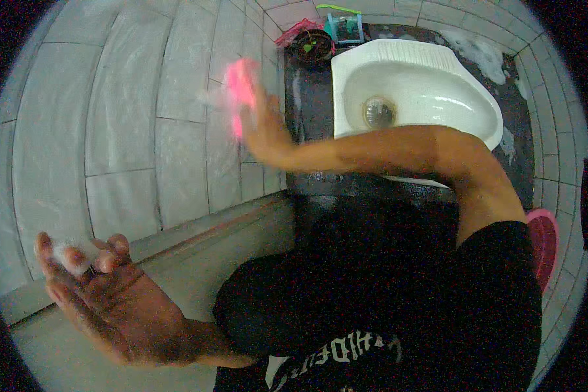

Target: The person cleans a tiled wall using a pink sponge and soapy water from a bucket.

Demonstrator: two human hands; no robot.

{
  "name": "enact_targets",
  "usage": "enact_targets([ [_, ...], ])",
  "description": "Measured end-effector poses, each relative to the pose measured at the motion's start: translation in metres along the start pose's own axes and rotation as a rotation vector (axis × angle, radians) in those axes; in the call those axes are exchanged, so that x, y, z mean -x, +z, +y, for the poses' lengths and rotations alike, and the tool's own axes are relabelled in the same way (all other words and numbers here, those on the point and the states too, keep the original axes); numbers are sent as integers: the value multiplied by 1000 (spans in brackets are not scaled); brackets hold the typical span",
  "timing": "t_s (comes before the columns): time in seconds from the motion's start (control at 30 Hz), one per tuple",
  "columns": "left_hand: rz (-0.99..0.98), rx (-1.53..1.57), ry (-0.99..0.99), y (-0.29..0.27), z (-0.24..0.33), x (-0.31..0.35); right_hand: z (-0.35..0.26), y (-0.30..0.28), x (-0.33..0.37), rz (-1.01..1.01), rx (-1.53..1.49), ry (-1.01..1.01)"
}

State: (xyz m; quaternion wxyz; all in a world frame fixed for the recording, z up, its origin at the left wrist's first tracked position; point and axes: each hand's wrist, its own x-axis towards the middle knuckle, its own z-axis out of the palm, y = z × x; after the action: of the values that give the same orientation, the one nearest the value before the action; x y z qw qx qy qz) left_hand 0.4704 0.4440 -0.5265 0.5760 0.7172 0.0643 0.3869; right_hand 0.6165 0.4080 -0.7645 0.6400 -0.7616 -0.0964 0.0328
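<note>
The pink scrub brush sits at about eleven o'clock in the head view, pressed against the grey tiled wall just left of the white squat toilet pan. It is motion-blurred, so its exact shape is hard to tell; it looks like light, stiff plastic, probably wet and slick with soap, best gripped around its body or handle with the whole palm. The right hand reaches across the body and is closed around the brush, fingers wrapped on it. The left hand, at eight o'clock, is spread open, palm up, fingers loosely curled, holding nothing solid; a dab of white foam clings to its fingertips. Beyond the pan, at twelve o'clock, stand a small dark pot and a teal container
</note>
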Motion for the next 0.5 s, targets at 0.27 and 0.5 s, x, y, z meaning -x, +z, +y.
enact_targets([
  [0.27,-75,98,-28,-11,-2,1,56,15,113,-357,-123,9],
  [0.5,72,-40,-25,11,2,0,82,31,19,-215,-33,394],
])
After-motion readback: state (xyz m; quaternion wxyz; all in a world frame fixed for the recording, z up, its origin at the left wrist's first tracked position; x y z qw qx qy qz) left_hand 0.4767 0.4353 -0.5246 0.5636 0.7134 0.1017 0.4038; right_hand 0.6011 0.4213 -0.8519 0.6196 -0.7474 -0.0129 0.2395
